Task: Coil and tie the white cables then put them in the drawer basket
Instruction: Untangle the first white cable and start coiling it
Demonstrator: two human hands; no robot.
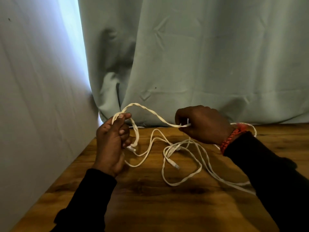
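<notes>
The left hand [111,144] is closing round a bundle of white cables [182,158], thumb pressing the strands against the curled fingers, with one loop arching over the top of the fist. The right hand [201,125] is pinching a twisted pair of strands near its end, and that twisted stretch is spanning the air between the two hands. So both grips are pressed onto cable, neither one spread.

The rest of the cables is lying in loose, crossing loops on the wooden worktop [150,198], between and below the hands, with a clear plug [175,165] resting in the middle of the tangle.

This looks like light, limp, flat cord: it is sagging wherever it is unsupported and it should bend without protest, though the smooth jacket may slip and the loops may spring apart if let go. Best taken near the plug ends and gathered from there, I'd say.

How many cables there are is hard to tell, since the strands are overlapping. Some are running under the right sleeve [274,173] and a strand passes behind the braided red wristband [229,139]. No drawer basket is showing anywhere, only a pale curtain [200,56] behind.
</notes>
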